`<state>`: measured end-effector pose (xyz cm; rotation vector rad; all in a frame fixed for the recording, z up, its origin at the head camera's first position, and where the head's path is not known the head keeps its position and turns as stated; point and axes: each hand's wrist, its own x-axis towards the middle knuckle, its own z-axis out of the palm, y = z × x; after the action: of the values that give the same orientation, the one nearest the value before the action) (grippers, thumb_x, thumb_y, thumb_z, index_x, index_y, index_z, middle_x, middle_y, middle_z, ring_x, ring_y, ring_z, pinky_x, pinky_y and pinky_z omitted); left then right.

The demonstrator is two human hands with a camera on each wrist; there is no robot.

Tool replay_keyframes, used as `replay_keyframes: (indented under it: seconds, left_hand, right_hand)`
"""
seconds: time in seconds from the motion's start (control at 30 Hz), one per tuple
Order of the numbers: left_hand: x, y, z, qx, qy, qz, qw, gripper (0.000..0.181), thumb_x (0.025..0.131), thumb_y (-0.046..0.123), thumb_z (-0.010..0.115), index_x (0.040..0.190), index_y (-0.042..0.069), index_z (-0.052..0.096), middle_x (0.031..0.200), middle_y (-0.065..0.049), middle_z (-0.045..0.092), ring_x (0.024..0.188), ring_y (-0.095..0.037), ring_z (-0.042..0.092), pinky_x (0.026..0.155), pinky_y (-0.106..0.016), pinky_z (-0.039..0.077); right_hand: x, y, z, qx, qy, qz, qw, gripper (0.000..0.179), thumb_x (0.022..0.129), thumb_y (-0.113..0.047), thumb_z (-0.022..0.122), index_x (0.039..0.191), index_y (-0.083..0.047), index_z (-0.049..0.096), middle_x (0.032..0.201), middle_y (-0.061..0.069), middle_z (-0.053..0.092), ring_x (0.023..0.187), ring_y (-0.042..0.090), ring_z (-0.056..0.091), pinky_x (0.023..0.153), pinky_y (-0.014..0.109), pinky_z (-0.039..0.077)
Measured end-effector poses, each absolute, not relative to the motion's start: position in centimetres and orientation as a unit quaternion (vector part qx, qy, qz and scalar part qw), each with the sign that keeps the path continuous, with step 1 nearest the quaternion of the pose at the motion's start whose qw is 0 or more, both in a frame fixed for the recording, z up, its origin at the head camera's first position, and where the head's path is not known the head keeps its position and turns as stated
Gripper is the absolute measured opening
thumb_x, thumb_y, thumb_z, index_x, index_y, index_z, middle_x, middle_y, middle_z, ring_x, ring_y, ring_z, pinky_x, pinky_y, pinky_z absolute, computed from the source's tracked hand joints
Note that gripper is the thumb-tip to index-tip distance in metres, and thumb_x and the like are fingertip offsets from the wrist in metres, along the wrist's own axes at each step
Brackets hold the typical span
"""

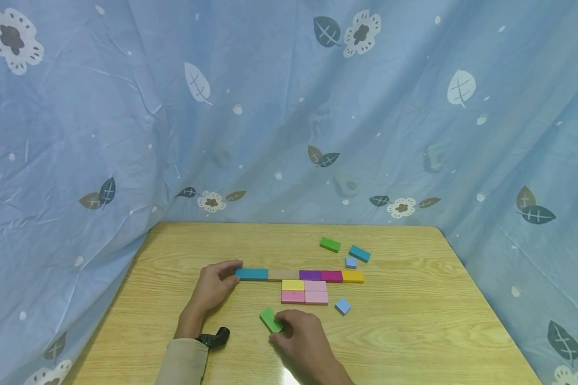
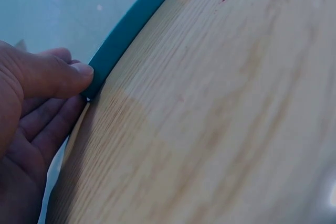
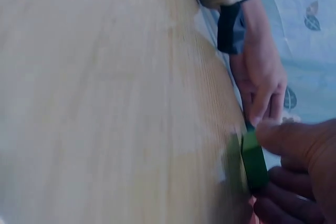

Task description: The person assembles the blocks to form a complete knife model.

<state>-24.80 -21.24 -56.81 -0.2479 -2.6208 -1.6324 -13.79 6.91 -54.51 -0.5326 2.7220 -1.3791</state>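
My left hand (image 1: 214, 284) pinches the left end of a teal block (image 1: 251, 275), the leftmost in a row of blocks. In the left wrist view, the thumb lies on the end of that teal block (image 2: 126, 35). Rightward the row goes on with a tan block (image 1: 283, 275), a purple one (image 1: 310, 275), a magenta one (image 1: 332, 276) and an orange one (image 1: 353, 276). My right hand (image 1: 302, 337) holds a light green block (image 1: 270, 319) between thumb and fingers, nearer to me than the row. The right wrist view shows this green block (image 3: 254, 162) in the fingers.
Touching the row's near side are a yellow block (image 1: 293, 285) and several pink blocks (image 1: 316, 297). Small blue blocks (image 1: 343, 306) (image 1: 350, 262), a dark green block (image 1: 329, 245) and another teal block (image 1: 359, 253) lie loose on the wooden table (image 1: 414, 321). A blue patterned curtain (image 1: 270, 107) hangs behind.
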Motion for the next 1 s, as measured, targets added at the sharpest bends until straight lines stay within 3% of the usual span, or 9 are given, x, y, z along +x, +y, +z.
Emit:
replay_keyframes:
  seconds: [0.2,0.3,0.43,0.53,0.63,1.0]
  left_hand:
    - [-24.8,-21.2,-56.8,-0.082,-0.846,-0.526,0.029,0.044,0.099,-0.001,0.075,0.142,0.008,0.074,0.142,-0.01,0.075,0.136,-0.034,0.07,0.116,-0.053,0.055]
    - [-24.8,-21.2,-56.8,-0.081,-0.847,-0.525,0.028,0.044,0.098,-0.001,0.076,0.141,0.009,0.074,0.141,-0.009,0.075,0.136,-0.032,0.07,0.117,-0.054,0.055]
    - [-24.8,-21.3,-56.9,-0.084,-0.848,-0.522,0.03,0.044,0.098,-0.001,0.075,0.141,0.009,0.074,0.142,-0.01,0.075,0.136,-0.033,0.07,0.117,-0.054,0.055]
    - [-24.8,-21.3,-56.9,-0.084,-0.849,-0.521,0.029,0.044,0.099,-0.002,0.075,0.142,0.008,0.074,0.142,-0.012,0.075,0.136,-0.035,0.069,0.116,-0.054,0.055]
    - [-24.7,-21.3,-56.8,-0.083,-0.85,-0.519,0.027,0.044,0.099,-0.002,0.075,0.142,0.007,0.073,0.142,-0.013,0.074,0.135,-0.036,0.07,0.115,-0.054,0.056]
    - [-24.9,-21.3,-57.0,-0.087,-0.849,-0.52,0.027,0.044,0.099,0.0,0.075,0.143,0.008,0.073,0.143,-0.012,0.074,0.135,-0.034,0.07,0.115,-0.053,0.056]
  right_hand:
    - [-13.7,6.6,-54.5,-0.168,0.892,-0.418,0.013,0.021,0.096,-0.007,0.078,0.117,-0.009,0.081,0.105,-0.005,0.081,0.086,-0.003,0.067,0.073,0.018,0.061]
    - [-14.1,7.2,-54.1,-0.17,0.886,-0.431,0.029,0.026,0.1,-0.007,0.07,0.121,-0.014,0.081,0.112,-0.009,0.08,0.099,-0.001,0.071,0.084,0.021,0.064]
    - [-15.2,8.9,-53.2,-0.23,0.885,-0.404,-0.018,0.027,0.097,-0.003,0.075,0.121,-0.014,0.082,0.118,-0.005,0.082,0.11,0.008,0.075,0.096,0.031,0.066]
    - [-16.4,10.4,-52.6,-0.285,0.882,-0.368,-0.074,0.028,0.091,0.002,0.082,0.116,-0.011,0.083,0.113,-0.002,0.084,0.107,0.013,0.078,0.094,0.035,0.067]
    - [-17.3,11.6,-52.4,-0.309,0.881,-0.345,-0.097,0.028,0.089,0.002,0.084,0.113,-0.012,0.083,0.11,-0.004,0.084,0.105,0.013,0.079,0.091,0.033,0.068]
    - [-18.1,13.0,-53.5,-0.322,0.899,-0.285,-0.082,0.023,0.09,-0.003,0.083,0.111,-0.013,0.083,0.099,-0.007,0.083,0.093,0.003,0.075,0.085,0.029,0.067]
